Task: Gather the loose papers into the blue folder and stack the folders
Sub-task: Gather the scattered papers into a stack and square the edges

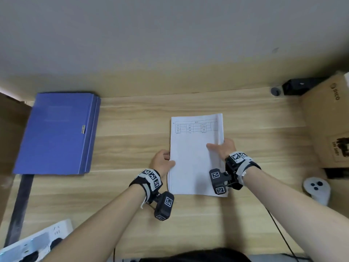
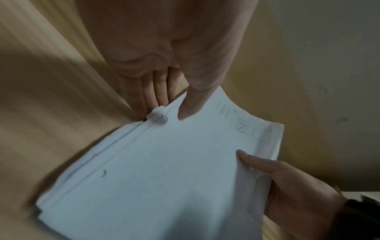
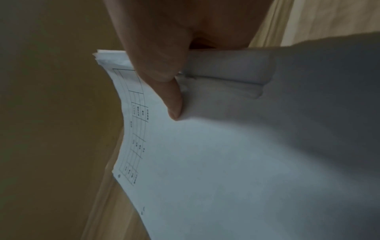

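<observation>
The white printed papers (image 1: 196, 157) look squared into one sheaf mid-surface, the left hand (image 1: 162, 162) and right hand (image 1: 224, 150) pinching its side edges, but the closed blue plastic folders (image 1: 58, 133), stacked near the far-left corner, have yet to receive them.

Light wood-grain tabletop (image 1: 132, 118): pale tan with darker streaks. Flat blue plastic folders (image 1: 56, 133), left of frame: solid blue. White paper stack (image 1: 194, 159), centre: black-lined table print along its upper edge. Brown cardboard box (image 1: 328, 118), right edge: dark print. Wrist bands: black-and-white square markers.
</observation>
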A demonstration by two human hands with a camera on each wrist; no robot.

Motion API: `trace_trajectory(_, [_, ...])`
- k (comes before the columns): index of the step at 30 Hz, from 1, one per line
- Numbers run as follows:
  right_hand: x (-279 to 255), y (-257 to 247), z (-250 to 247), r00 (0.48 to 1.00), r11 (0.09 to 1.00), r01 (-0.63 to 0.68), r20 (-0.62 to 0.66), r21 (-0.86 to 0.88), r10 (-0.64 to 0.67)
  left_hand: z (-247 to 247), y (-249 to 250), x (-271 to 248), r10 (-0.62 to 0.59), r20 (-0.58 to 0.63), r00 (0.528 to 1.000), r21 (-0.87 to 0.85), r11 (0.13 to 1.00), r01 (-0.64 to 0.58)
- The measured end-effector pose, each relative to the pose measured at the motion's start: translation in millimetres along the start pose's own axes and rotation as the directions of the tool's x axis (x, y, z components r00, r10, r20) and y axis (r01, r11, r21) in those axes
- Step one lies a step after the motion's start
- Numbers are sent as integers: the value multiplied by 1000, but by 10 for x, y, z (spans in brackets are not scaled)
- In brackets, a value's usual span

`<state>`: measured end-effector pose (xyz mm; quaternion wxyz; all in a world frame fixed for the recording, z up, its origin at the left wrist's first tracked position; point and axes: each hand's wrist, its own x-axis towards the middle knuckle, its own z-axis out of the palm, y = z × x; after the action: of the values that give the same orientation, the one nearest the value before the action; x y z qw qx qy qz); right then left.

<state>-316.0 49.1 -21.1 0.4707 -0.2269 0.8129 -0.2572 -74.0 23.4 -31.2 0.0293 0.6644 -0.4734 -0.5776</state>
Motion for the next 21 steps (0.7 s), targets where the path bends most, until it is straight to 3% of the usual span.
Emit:
trace_trajectory(3, [119,131,-22,1000,1000,11,-24,-24,-11,92,89,-37,11,-77,997,-9,1000,-12])
trace_trajectory(7, [168,250,-94,984,996,75,-159,-38,-80,151,201,-98,-7,-91,996,-91,996,-1])
trace_trajectory(16, [167,412,-191,984,986,45,-165,-160,-72,382,67,184,-21,-42,999,-114,993,16])
trace_trajectory(21, [201,468,-279,984,978,61,-155,-198,-92,431,252,10,-21,-40,999,-114,993,16])
